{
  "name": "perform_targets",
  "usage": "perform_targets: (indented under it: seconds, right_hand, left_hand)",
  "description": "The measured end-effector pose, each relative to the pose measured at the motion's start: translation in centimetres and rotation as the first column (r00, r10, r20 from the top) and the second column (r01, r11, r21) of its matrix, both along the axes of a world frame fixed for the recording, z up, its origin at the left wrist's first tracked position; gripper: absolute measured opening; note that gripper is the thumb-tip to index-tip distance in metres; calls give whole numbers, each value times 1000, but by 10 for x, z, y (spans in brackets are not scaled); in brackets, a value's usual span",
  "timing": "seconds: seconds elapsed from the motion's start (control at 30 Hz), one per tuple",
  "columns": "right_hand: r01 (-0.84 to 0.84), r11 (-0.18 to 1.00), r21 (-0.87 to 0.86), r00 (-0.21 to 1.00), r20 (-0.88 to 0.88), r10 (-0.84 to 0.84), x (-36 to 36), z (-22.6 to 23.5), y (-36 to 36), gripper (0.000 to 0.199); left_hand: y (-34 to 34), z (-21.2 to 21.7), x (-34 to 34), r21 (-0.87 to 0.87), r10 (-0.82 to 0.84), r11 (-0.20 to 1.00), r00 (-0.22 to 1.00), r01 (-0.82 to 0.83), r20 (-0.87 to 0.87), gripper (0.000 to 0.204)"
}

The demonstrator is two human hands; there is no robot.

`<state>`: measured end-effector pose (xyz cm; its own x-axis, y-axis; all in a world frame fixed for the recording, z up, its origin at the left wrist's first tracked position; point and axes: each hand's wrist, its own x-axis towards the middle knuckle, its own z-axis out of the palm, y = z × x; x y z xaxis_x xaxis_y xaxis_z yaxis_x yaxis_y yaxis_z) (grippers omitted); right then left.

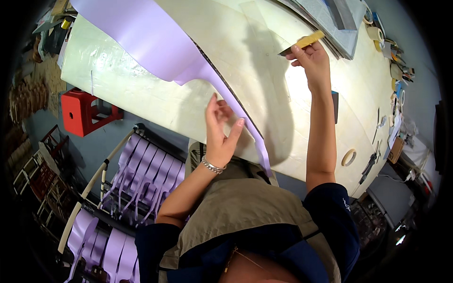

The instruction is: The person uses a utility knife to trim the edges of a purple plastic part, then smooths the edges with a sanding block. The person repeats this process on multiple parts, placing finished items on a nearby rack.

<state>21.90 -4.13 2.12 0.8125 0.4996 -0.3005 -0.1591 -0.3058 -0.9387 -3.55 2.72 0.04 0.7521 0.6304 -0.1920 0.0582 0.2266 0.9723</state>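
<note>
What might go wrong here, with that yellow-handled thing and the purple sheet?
The right hand grips a yellow-handled tool with its dark, pointed tip exposed; a slip could perhaps nick the purple sheet or the left hand.
The sheet's narrow end pokes past the table edge by the apron, so leaning in might bend it.

Pale worktable, red plastic stool, blue-grey wall

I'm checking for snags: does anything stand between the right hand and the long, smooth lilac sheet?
Nothing visible does: between the right hand, holding a yellow-handled tool, and the long, smooth lilac sheet lies pale tabletop with a shadow.
</note>
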Motion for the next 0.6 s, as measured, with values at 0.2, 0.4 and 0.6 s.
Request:
perform_targets:
  seconds: [0.2, 0.4, 0.6]
  right_hand:
    - [-432, 845, 316, 902, 164, 400, -31, 19, 32, 10]
    - [-767, 618, 172, 574, 614, 542, -29, 32, 83, 13]
    - [-868, 485, 108, 437, 631, 641, -18, 33, 102, 13]
  left_hand:
    - [-23, 0, -3, -449, -205, 875, 979, 182, -3, 64]
    - [-37, -2, -9, -414, -312, 874, 947, 254, -76, 65]
    - [-36, 0, -8, -433, -314, 866, 946, 250, -83, 71]
